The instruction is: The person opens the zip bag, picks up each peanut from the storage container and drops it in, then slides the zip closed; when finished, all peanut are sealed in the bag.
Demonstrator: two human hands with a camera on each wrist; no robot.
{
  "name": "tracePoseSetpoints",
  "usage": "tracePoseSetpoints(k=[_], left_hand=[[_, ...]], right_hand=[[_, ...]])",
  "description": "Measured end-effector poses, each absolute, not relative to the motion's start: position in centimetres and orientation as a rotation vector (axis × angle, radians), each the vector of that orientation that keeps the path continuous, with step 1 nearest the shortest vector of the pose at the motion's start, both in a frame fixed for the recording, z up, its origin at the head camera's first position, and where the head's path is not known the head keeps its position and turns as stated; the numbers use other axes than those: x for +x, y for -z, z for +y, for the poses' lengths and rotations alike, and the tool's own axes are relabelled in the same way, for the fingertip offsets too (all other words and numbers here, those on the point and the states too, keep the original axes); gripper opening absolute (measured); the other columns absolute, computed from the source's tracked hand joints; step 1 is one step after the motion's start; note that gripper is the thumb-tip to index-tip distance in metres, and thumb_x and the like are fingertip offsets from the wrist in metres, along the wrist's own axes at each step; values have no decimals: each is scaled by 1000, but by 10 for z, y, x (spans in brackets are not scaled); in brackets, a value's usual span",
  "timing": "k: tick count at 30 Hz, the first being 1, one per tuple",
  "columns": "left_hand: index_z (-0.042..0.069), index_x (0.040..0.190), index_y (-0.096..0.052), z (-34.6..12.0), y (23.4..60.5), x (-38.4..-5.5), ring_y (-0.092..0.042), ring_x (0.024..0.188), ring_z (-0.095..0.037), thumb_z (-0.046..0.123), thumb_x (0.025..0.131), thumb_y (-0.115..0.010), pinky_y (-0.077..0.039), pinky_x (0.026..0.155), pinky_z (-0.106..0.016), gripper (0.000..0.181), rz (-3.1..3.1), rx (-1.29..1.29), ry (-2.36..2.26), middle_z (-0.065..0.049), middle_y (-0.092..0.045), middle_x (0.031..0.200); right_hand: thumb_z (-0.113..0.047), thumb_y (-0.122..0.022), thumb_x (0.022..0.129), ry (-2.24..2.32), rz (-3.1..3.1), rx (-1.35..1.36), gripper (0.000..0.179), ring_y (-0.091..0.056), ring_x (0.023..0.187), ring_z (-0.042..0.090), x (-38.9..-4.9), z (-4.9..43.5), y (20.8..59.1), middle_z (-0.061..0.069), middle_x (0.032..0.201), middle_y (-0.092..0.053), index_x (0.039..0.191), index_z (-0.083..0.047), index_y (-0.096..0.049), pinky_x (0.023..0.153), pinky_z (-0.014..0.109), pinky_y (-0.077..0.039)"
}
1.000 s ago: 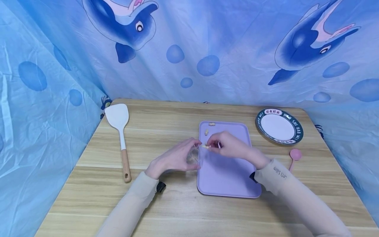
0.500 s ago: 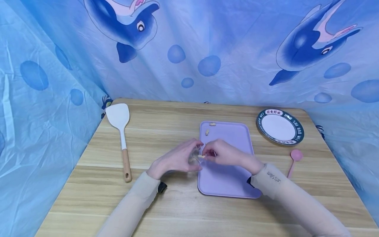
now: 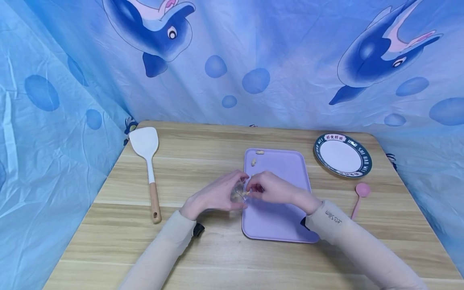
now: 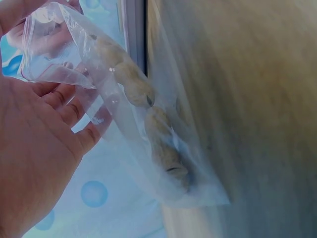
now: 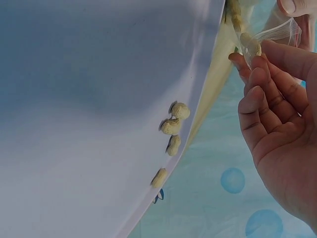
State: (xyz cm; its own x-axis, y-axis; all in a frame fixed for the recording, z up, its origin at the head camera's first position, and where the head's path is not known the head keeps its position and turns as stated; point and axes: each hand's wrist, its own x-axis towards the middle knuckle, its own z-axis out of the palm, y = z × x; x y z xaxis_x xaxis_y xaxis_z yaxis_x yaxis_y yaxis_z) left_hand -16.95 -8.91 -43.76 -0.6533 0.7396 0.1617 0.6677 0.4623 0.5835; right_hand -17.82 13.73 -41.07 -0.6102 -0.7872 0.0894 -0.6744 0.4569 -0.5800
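My left hand (image 3: 217,192) holds a clear zip-lock bag (image 4: 143,148) at its mouth, over the left edge of the lilac tray (image 3: 279,217). Inside the bag, peanuts (image 4: 131,84) show through the plastic in the left wrist view. My right hand (image 3: 273,188) has its fingertips at the bag's mouth, pinching a peanut (image 5: 251,44) there. Near the tray's far left corner lie unshelled peanuts (image 3: 253,162); the right wrist view shows several loose peanuts (image 5: 171,126) along that edge.
A white spatula (image 3: 145,141) with a wooden handle lies on the left of the wooden table (image 3: 203,149). To the right are a green-rimmed plate (image 3: 340,156) and a pink spoon (image 3: 362,189). A blue dolphin-print curtain (image 3: 235,40) hangs behind the table.
My right hand has moved a peanut from the tray's left side slightly toward me, to the mouth of the bag. The left hand has stayed nearly still with the bag.
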Motion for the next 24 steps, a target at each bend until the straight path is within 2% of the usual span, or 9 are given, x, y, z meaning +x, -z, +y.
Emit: tracePoseSetpoints(k=[12,24], left_hand=[[8,139,-46,-91,436,-170,-57,111,-18,34,77,-85,-46,98,-30,78,2569,1248,-973,1,-56,124],[3,140,-45,-94,435,-170,-55,114,-15,35,78,-83,-45,101,-32,79,2577,1188,-973,-7,-57,126]], right_hand=[[-4,-72,88,949,2521,-1247,10,-52,63,5,-181,143,404,-9,74,-59,97,-4,-74,59,23,-48],[-2,-74,87,1054,2539,-1144,10,-54,65,9,-199,160,402,-7,73,-61,97,-1,-74,59,24,-48]])
